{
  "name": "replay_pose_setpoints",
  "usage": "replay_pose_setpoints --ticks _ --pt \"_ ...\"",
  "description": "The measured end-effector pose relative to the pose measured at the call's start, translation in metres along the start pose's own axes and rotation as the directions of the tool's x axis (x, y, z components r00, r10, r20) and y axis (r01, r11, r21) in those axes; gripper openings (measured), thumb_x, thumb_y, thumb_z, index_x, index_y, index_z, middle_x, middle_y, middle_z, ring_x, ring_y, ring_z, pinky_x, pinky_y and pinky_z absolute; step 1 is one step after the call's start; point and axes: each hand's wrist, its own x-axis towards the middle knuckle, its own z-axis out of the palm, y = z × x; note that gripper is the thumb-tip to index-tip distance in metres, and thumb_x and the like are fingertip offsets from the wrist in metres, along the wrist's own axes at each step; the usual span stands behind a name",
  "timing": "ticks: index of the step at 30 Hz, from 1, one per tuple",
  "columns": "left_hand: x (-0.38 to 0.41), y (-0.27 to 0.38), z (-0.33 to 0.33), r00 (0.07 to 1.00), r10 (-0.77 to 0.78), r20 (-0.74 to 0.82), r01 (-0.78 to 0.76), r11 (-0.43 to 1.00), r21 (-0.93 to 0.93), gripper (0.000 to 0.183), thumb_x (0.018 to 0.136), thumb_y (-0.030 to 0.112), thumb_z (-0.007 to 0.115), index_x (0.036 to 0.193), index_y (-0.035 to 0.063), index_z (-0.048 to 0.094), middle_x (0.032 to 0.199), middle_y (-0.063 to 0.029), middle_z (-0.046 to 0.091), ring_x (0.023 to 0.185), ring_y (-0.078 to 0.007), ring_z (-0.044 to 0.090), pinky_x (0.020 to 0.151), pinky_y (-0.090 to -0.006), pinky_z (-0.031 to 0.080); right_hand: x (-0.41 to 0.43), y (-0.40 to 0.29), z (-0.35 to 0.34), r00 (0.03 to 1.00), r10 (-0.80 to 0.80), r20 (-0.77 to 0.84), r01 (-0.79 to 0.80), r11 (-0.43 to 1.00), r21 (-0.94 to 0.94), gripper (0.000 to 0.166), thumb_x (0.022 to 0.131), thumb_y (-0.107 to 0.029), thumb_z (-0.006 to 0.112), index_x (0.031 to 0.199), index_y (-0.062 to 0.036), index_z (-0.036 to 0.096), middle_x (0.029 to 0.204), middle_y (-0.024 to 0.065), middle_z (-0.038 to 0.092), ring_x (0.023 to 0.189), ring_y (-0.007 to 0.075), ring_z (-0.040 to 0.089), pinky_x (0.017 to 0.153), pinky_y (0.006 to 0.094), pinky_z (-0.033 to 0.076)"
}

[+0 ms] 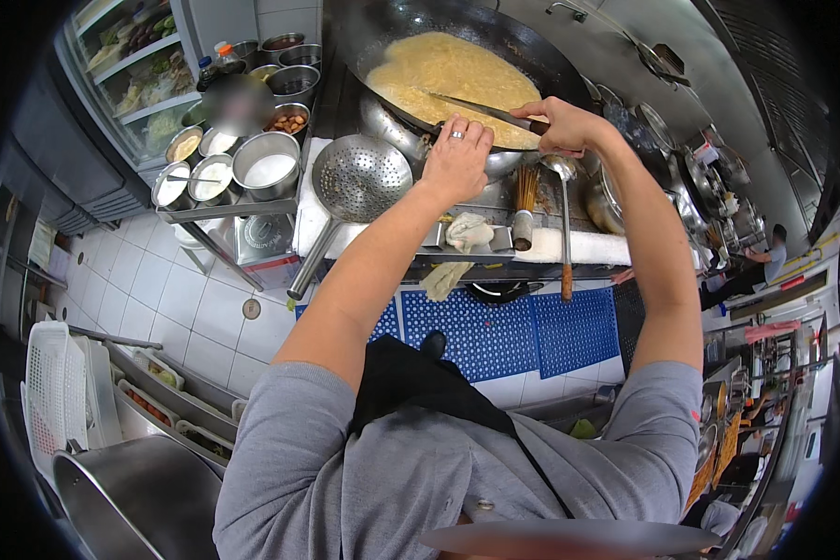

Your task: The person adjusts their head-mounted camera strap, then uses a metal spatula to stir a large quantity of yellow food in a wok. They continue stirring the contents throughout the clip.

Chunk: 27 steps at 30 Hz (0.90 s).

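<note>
A large dark wok on the range holds a yellow, egg-like mass. My right hand grips the dark handle of a knife, whose blade lies over the yellow mass, pointing left. At the wok's near rim is my left hand, a ring on one finger; its fingertips are bent over the edge, and whether they pinch something there is hard to see. A perforated steel strainer rests left of my left hand. Below my hands are a bamboo brush, a steel ladle and a crumpled cloth.
Several steel pots of ingredients, one with white contents, stand on a side shelf at left. White towelling lines the range's front edge. Blue perforated mats cover the floor. A big steel pot stands lower left. Another person is far right.
</note>
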Motion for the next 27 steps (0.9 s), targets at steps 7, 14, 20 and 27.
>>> replay_pose_setpoints --ticks 7,14,20,27 --pt "-0.001 0.005 -0.001 0.999 -0.03 -0.012 0.03 0.999 -0.027 0.068 0.072 0.026 0.077 0.13 -0.002 0.058 0.123 -0.0164 0.057 0.127 -0.0347 0.05 0.123 -0.0488 0.028 -0.071 0.004 -0.034 0.996 0.023 0.09 -0.019 0.999 -0.037 0.083 0.073 0.007 0.069 0.151 -0.0132 0.054 0.062 0.0016 0.057 0.043 0.0093 0.048 0.039 0.0293 0.036" --pt "0.001 -0.001 0.003 0.996 0.014 -0.084 -0.024 0.992 -0.127 0.064 0.07 0.023 0.074 0.127 -0.0025 0.059 0.12 -0.0178 0.058 0.124 -0.0353 0.052 0.121 -0.0484 0.031 -0.085 0.0 -0.04 0.995 0.065 0.077 -0.059 0.995 -0.079 0.065 0.084 -0.001 0.069 0.147 -0.0118 0.058 0.059 0.0008 0.057 0.046 0.0096 0.049 0.041 0.0301 0.039" --pt "0.005 -0.007 0.003 0.994 0.01 -0.112 -0.029 0.985 -0.17 0.052 0.07 0.021 0.071 0.117 -0.0001 0.062 0.112 -0.0163 0.059 0.114 -0.0347 0.055 0.109 -0.0482 0.04 -0.004 -0.009 0.012 0.993 -0.05 -0.106 0.033 0.988 -0.153 0.058 0.086 -0.009 0.064 0.144 -0.0093 0.06 0.079 0.0162 0.069 0.051 0.0221 0.06 0.043 0.0382 0.045" --pt "0.029 -0.023 0.024 0.971 0.058 -0.234 -0.104 0.977 -0.189 0.017 0.082 0.025 0.072 0.082 0.0087 0.067 0.083 -0.0074 0.064 0.083 -0.0268 0.066 0.079 -0.0422 0.052 0.097 -0.018 0.016 0.978 0.037 -0.206 -0.058 0.994 -0.096 0.056 0.086 -0.006 0.058 0.142 -0.0109 0.062 0.075 0.0176 0.067 0.048 0.0242 0.058 0.044 0.0392 0.044"
